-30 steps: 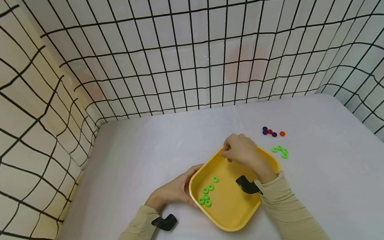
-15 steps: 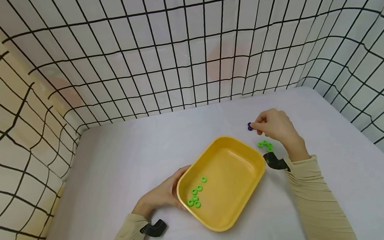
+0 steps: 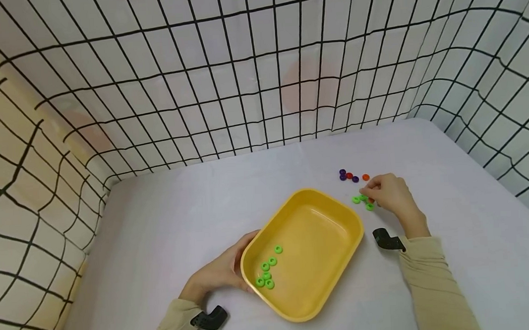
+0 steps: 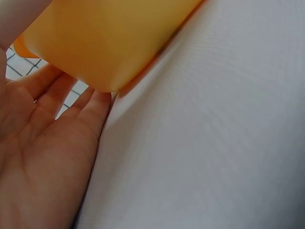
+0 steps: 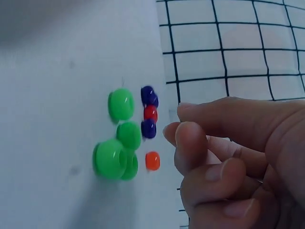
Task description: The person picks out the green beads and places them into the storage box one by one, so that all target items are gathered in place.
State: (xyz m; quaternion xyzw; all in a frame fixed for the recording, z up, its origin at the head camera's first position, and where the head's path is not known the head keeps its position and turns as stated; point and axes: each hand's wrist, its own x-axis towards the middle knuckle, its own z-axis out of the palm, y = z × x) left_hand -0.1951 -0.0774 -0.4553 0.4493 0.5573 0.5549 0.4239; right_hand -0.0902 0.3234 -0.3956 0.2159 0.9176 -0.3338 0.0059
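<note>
Green rings, purple and red beads, yellow tray.

White cloth-covered table fills the lower half of the head view. Yellow tray sits at lower centre, directly on the cloth. Right of centre: loose green rings on the cloth, and just above them a short row of purple, red and orange beads.
</note>
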